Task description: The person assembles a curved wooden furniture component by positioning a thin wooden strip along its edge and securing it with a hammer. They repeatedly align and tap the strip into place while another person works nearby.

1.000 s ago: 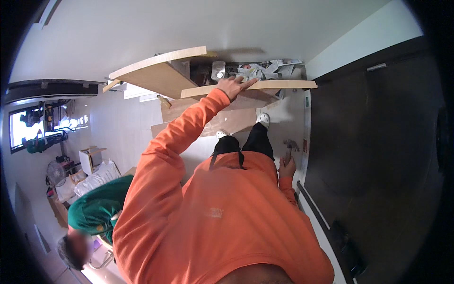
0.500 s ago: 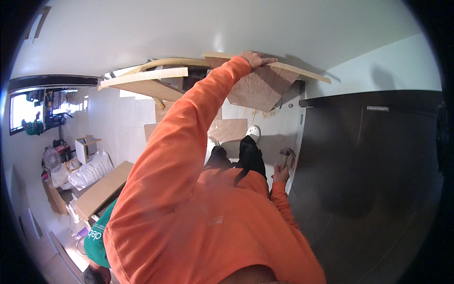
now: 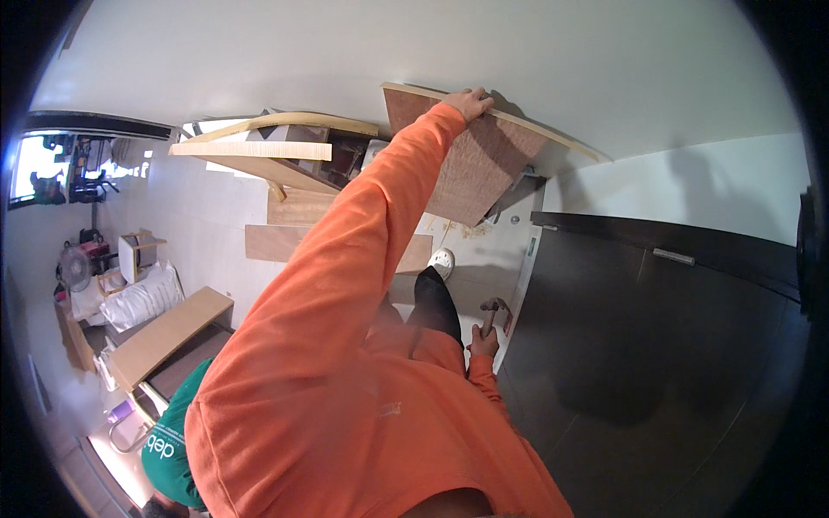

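My left arm stretches forward, and my left hand (image 3: 469,103) grips the top edge of a brown plywood panel (image 3: 471,173) with a pale edge strip. The panel leans close to the white wall, its face sloping down toward the floor. Low at my right side, my right hand (image 3: 484,343) is closed around the handle of a hammer (image 3: 490,316), head up. Left of the panel stands a piece of wooden furniture with a pale-edged board (image 3: 259,154) and a curved wooden rail (image 3: 294,121); my sleeve hides some of this area.
A dark door (image 3: 648,345) with a metal handle fills the right side. Flat wooden boards (image 3: 276,243) and wood shavings (image 3: 471,231) lie on the floor ahead. At lower left, a person in a green shirt (image 3: 177,440) is beside a wooden tabletop (image 3: 173,332); white sacks (image 3: 147,296) lie beyond.
My left hand's fingers have curled more over the panel's edge, and the panel shows more of its face. The view has shifted slightly. The hammer stays in my right hand.
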`<act>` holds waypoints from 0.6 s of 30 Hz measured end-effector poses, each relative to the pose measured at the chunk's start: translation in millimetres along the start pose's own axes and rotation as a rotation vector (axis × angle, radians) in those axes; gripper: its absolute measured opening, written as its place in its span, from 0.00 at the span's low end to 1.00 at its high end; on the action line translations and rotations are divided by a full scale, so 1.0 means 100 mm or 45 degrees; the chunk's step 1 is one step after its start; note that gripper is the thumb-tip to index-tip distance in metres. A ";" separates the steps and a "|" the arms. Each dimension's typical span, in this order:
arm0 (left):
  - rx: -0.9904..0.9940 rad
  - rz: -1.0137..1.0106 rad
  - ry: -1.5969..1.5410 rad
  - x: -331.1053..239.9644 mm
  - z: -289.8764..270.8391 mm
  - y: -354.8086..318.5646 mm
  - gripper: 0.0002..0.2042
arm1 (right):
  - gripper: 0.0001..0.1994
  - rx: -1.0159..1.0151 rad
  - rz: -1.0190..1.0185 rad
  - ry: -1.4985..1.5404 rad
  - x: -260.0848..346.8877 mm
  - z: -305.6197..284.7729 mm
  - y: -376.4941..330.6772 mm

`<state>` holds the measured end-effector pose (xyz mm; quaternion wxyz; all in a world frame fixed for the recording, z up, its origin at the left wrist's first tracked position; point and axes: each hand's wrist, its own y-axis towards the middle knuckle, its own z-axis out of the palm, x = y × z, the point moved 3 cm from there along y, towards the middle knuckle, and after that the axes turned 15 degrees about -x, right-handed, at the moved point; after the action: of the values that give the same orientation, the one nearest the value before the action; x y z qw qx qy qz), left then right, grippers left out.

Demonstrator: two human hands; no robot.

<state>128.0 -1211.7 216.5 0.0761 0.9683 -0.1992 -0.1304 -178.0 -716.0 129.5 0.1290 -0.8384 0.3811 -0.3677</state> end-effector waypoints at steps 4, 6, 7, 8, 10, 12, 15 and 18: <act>-0.019 -0.028 -0.010 0.11 0.02 0.04 0.24 | 0.16 0.009 0.042 0.014 0.06 -0.03 0.02; -0.047 -0.031 0.017 0.20 -0.01 0.05 0.23 | 0.16 0.013 0.019 0.011 0.07 -0.05 0.02; -0.064 -0.015 0.043 0.25 -0.02 0.05 0.22 | 0.16 0.027 0.021 0.015 0.07 -0.05 0.02; -0.075 -0.005 0.064 0.28 -0.04 0.06 0.22 | 0.16 0.024 0.019 0.036 0.06 -0.05 0.01; -0.115 0.040 0.067 0.30 -0.06 0.04 0.20 | 0.16 0.032 0.024 0.013 0.01 -0.02 0.01; -0.148 0.023 0.077 0.30 -0.04 0.01 0.19 | 0.16 0.029 0.023 -0.078 -0.04 0.03 0.02; -0.178 -0.053 0.080 0.27 0.04 -0.03 0.18 | 0.16 0.023 -0.094 -0.199 -0.03 0.08 0.04; -0.179 -0.073 0.065 0.24 0.01 -0.02 0.18 | 0.17 0.137 -0.007 -0.093 0.06 0.09 0.02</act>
<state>149.3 -1220.0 209.5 0.1453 0.9689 -0.1596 -0.1214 -170.3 -722.7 125.2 0.1867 -0.8441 0.3535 -0.3573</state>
